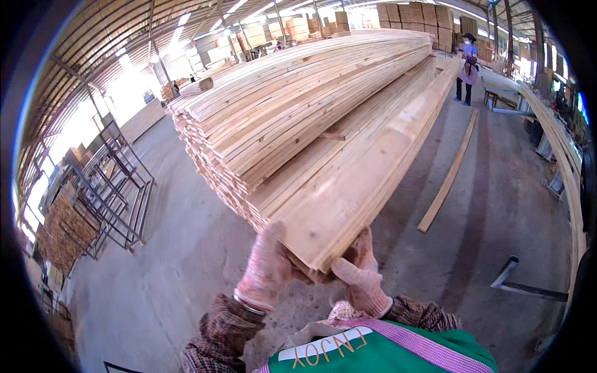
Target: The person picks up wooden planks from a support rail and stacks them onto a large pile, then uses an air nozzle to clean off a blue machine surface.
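Long flat wooden planks (357, 199) between the hands: pale cream-tan, pinkish in places, with a small brown knot. Tall stack of long wooden boards (292, 109): light yellow-tan, streaked grain, scattered dark knots. Knitted glove on the left hand (264, 267) and knitted glove on the right hand (362, 278): mottled pink and white. Long fabric sleeves (221, 326): dark brown, checked. Green cloth apron (367, 362): white panel, orange lettering. Woven strap (413, 343): purple-pink and white, finely checked. Concrete floor (168, 255): grey.

The lumber stack (267, 118) blocks the way ahead; floor (404, 267) (one plank (453, 171) lying there) opens rightward.
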`<act>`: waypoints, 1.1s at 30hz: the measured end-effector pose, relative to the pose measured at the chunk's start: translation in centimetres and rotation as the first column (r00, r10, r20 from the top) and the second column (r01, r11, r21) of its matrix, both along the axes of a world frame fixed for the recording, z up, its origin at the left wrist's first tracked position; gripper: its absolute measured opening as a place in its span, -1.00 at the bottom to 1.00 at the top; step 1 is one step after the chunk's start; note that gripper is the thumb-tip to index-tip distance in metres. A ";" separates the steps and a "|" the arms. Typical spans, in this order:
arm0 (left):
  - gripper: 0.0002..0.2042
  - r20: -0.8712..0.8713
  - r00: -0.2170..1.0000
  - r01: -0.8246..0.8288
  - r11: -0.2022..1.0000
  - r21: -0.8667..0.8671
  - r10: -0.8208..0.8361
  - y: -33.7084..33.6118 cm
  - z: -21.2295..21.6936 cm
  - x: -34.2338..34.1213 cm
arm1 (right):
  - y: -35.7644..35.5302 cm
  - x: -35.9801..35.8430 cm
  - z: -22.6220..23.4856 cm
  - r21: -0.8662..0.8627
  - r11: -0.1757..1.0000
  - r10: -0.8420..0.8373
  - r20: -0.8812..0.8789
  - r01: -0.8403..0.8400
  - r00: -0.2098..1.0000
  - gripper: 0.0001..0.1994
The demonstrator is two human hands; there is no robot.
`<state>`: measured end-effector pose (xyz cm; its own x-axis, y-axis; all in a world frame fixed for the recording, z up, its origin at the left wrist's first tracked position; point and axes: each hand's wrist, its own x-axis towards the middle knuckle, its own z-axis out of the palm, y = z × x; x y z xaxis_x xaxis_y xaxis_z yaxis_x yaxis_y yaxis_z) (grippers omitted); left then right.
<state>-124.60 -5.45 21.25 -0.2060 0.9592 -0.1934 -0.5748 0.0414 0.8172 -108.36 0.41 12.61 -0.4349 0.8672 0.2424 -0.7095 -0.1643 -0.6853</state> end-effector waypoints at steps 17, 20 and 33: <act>-0.41 -0.084 0.916 -0.392 0.920 0.026 0.393 14.1 7.2 -35.1 | 22.0 -34.4 5.8 0.742 0.662 -0.428 0.253 0.110 0.867 -0.55; -0.43 -0.047 0.916 -0.399 0.917 0.016 0.399 16.1 5.6 -38.7 | 27.6 -40.8 -0.2 0.881 0.460 -0.376 0.077 0.113 0.924 -0.53; -0.38 -0.182 0.869 -0.463 0.886 0.033 0.461 20.8 0.4 -44.2 | 26.7 -43.0 1.4 0.747 0.662 -0.470 0.347 0.064 0.811 -0.49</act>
